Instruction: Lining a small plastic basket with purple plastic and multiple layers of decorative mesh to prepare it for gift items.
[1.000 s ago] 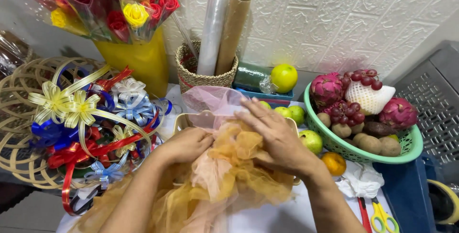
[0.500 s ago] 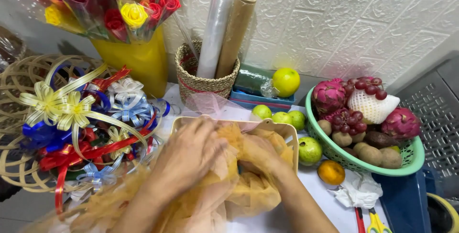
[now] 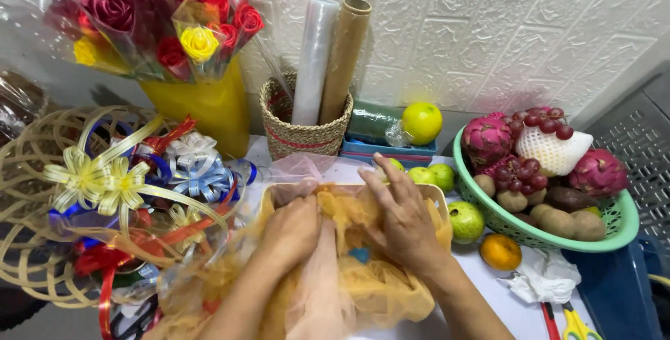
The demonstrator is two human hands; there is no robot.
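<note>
Netting: soft orange mesh fabric [image 3: 363, 277], sheer and crumpled, bunched into and spilling over a shallow tan tray [image 3: 438, 199] at the table's near middle.
Left hand: the left hand [image 3: 293, 232] lies knuckles up on the netting, fingers curled down into the folds and bunching some of it; how firmly it grips I cannot tell.
Right hand: the right hand [image 3: 401, 214] presses flat on the fabric inside the tray, fingers spread and nearly straight, closed on nothing.
Beside the tray: smooth green fruits [image 3: 466, 221] and a small orange [image 3: 500, 251] sit just right of it.
Fruit bowl: a green plastic slotted bowl [image 3: 614, 232] holds scaly pink dragon fruit, dark grapes, brown round fruits and a pale fruit in white foam net.
Behind: a woven basket [image 3: 300, 134] stands upright with a clear film roll and a brown paper roll in it.
Left: glossy curled ribbon bows [image 3: 125, 179], yellow, blue, silver and red, lie on a looped cane basket [image 3: 28, 256].
Back left: cellophane-wrapped roses [image 3: 160, 19] in a yellow wrap.
</note>
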